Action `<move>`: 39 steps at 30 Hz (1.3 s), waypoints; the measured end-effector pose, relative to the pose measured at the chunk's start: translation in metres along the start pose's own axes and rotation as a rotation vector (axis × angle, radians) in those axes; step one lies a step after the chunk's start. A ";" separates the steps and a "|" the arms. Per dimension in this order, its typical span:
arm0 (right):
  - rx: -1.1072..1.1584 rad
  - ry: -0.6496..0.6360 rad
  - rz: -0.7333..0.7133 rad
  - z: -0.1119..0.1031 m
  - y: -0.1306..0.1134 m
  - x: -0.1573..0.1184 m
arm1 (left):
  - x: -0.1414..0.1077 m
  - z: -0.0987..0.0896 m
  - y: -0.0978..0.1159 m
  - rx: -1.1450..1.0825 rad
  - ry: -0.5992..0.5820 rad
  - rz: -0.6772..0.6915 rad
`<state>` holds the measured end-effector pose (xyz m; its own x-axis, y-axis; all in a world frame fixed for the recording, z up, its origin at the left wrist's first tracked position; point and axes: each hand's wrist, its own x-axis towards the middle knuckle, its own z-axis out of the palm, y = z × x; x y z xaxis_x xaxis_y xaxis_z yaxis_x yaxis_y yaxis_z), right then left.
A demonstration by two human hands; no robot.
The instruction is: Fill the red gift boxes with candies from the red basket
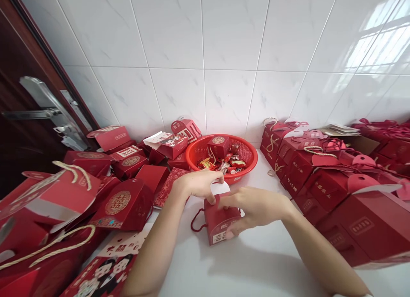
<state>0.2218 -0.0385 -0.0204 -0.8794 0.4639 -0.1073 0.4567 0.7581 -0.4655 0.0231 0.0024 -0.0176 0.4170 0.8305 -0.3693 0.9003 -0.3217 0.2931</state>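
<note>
A small red gift box (215, 216) with a rounded lid flap stands on the white table in front of me. My left hand (199, 184) reaches over its far end, its thumb pressing on the box top and its fingers curled at a raised white-backed flap (221, 187). From the right, my right hand (256, 209) grips the same box, with the thumb on the near face and the fingers across the top. A dark red cord handle (197, 220) loops out on the left side. The right palm hides the box's right side.
Just behind is a red plastic basket (253, 162) with wrapped sweets (237, 163) and a small red box (218, 146) inside. Red boxes (118, 205) lie heaped at left, near a door (19, 139). Rows of filled-out red boxes (368, 228) line the right. A tiled wall (230, 96) rises behind.
</note>
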 end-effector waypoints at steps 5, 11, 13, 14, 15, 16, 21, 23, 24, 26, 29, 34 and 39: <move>0.069 0.070 0.059 0.017 0.003 -0.011 | -0.001 0.002 0.008 0.023 0.021 -0.009; 0.165 0.404 0.137 0.045 0.015 -0.018 | -0.004 0.000 0.014 0.063 -0.015 0.090; 0.179 0.525 0.179 0.057 0.024 -0.017 | -0.006 -0.001 0.014 0.034 -0.048 0.121; 0.194 0.569 0.205 0.063 0.029 -0.017 | -0.007 -0.002 0.014 0.023 -0.054 0.129; 0.213 0.602 0.232 0.069 0.034 -0.016 | -0.008 -0.002 0.014 0.014 -0.057 0.130; 0.237 0.629 0.252 0.074 0.040 -0.015 | -0.009 -0.002 0.014 0.003 -0.061 0.134; 0.404 0.642 0.263 0.087 0.060 -0.008 | -0.008 0.001 0.017 -0.061 -0.167 0.223; 0.434 0.622 0.280 0.088 0.063 -0.007 | -0.005 0.005 0.019 -0.047 -0.194 0.235; 0.432 0.625 0.298 0.088 0.065 -0.006 | -0.003 0.007 0.020 -0.034 -0.195 0.226; 0.436 0.669 0.353 0.088 0.067 -0.006 | 0.001 0.010 0.022 -0.013 -0.184 0.198; 0.604 0.719 0.440 0.086 0.069 -0.009 | 0.006 0.013 0.025 -0.005 -0.159 0.175; 1.015 0.779 0.259 0.074 0.064 -0.018 | 0.014 0.016 0.030 -0.038 -0.085 0.218; 0.815 0.725 0.166 0.071 0.055 -0.021 | 0.018 0.013 0.027 -0.005 -0.073 0.321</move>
<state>0.2558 -0.0390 -0.1062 -0.4057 0.8930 0.1948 0.1013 0.2558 -0.9614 0.0563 0.0028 -0.0278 0.6872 0.6522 -0.3198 0.7211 -0.5594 0.4087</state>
